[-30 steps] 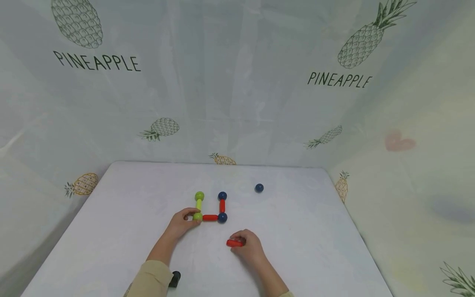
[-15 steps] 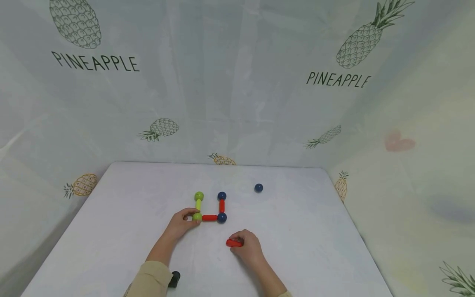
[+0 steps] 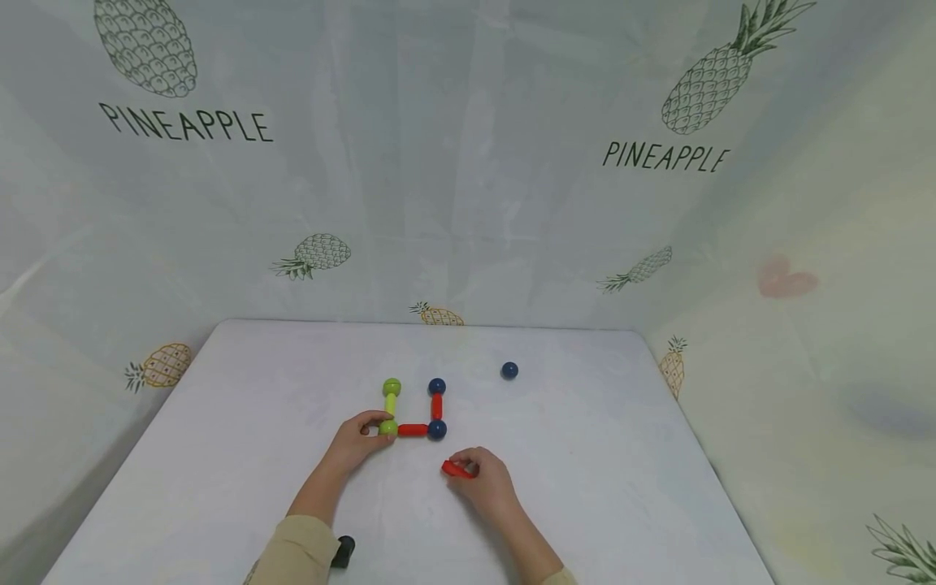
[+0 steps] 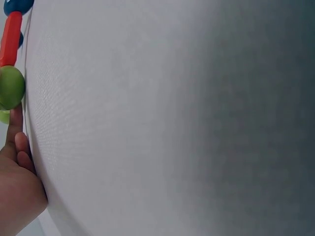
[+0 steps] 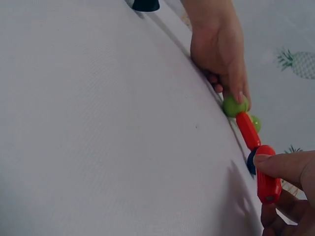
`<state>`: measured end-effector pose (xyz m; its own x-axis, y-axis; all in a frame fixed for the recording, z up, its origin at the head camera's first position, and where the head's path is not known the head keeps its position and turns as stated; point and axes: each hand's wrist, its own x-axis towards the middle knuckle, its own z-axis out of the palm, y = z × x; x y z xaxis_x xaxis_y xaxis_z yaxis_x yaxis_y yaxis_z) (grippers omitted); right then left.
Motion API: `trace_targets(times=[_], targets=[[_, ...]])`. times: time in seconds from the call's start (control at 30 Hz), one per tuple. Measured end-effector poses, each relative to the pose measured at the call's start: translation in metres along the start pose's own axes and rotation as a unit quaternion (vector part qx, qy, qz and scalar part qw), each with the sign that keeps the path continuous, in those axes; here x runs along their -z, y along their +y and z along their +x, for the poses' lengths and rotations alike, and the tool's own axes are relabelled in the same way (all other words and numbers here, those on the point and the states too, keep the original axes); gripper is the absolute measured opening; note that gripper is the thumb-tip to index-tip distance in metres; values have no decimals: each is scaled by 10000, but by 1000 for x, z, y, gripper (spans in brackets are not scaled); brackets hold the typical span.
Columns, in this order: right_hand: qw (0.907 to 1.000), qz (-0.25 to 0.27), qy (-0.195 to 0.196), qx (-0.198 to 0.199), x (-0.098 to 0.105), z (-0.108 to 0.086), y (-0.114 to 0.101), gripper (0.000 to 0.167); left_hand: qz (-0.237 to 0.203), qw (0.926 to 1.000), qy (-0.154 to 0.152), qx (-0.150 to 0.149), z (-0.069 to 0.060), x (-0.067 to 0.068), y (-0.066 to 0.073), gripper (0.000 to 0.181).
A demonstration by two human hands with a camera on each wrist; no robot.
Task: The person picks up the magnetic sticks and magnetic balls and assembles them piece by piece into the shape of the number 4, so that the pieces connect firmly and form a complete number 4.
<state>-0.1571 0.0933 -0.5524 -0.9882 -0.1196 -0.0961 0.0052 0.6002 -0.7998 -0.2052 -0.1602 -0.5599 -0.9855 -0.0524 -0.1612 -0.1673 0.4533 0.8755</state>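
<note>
In the head view, my left hand (image 3: 355,443) pinches the near green ball (image 3: 389,428) between thumb and fingers. This ball joins a lime rod (image 3: 391,404), topped by another green ball (image 3: 392,386), and a red rod (image 3: 413,430) running right to a dark blue ball (image 3: 437,430). From there a second red rod (image 3: 436,405) leads away to another blue ball (image 3: 437,386), forming a U. My right hand (image 3: 491,486), nearer me and to the right, holds a separate red rod (image 5: 268,176) between thumb and fingers, apart from the U.
A loose dark blue ball (image 3: 509,370) lies at the back right of the white table (image 3: 600,455). Beside my left sleeve is a black object (image 3: 343,552), partly hidden. A pineapple-print cloth (image 3: 468,162) hangs behind the table.
My right hand has moved slightly forward and left, and the red rod in it has tilted. The left hand and the U of rods and balls stay in place.
</note>
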Motion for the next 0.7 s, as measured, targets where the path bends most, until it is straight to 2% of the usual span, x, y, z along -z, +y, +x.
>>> trace_targets(times=[0.2, 0.53, 0.7], targets=[[9998, 187, -24, -100, 0, 6, -6, 26, 55, 10000, 13, -20, 0, 0, -2, 34], [9991, 387, -131, 79, -4, 14, -14, 24, 16, 10000, 30, 48, 2, 0, -4, 35], [9975, 671, -197, 99, -5, 16, -15, 27, -22, 10000, 1, 47, 1, 0, -2, 36]])
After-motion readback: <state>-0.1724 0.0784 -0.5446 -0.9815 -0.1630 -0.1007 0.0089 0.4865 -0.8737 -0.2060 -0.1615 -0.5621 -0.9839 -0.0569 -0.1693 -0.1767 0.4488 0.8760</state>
